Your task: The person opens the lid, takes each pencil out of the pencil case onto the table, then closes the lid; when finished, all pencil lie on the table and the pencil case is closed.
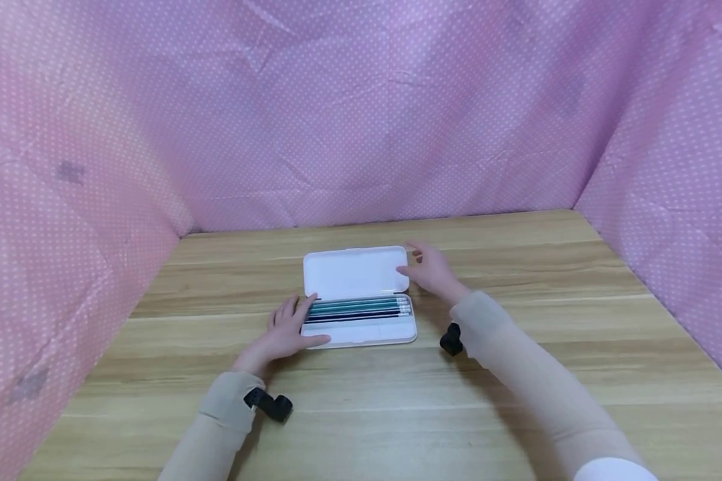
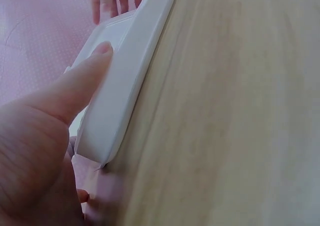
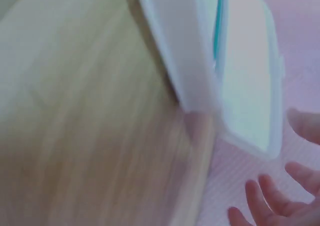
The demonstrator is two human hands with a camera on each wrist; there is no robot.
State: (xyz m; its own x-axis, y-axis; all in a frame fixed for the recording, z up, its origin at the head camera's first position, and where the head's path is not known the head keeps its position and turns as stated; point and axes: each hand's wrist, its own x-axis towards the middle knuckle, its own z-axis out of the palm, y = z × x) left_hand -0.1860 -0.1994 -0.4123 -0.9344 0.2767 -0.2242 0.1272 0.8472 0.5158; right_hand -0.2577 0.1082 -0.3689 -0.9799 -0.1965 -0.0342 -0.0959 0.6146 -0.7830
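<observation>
A white pencil case (image 1: 361, 339) lies on the table with its lid (image 1: 355, 272) raised at the back. Inside it is a row of several pencils (image 1: 355, 310), teal to dark blue, their white eraser ends to the right. My left hand (image 1: 285, 334) holds the case's left end, thumb (image 2: 92, 71) over the front rim and a finger near the hinge. At the lid's right edge is my right hand (image 1: 432, 270), fingers spread. A gap separates those fingers (image 3: 270, 196) from the lid's edge (image 3: 277, 111) in the right wrist view.
The wood-grain table (image 1: 373, 421) extends around the case. Pink dotted cloth (image 1: 361, 120) hangs behind it and along both sides. A black wrist camera sits on each sleeved forearm, left (image 1: 271, 404) and right (image 1: 451, 339).
</observation>
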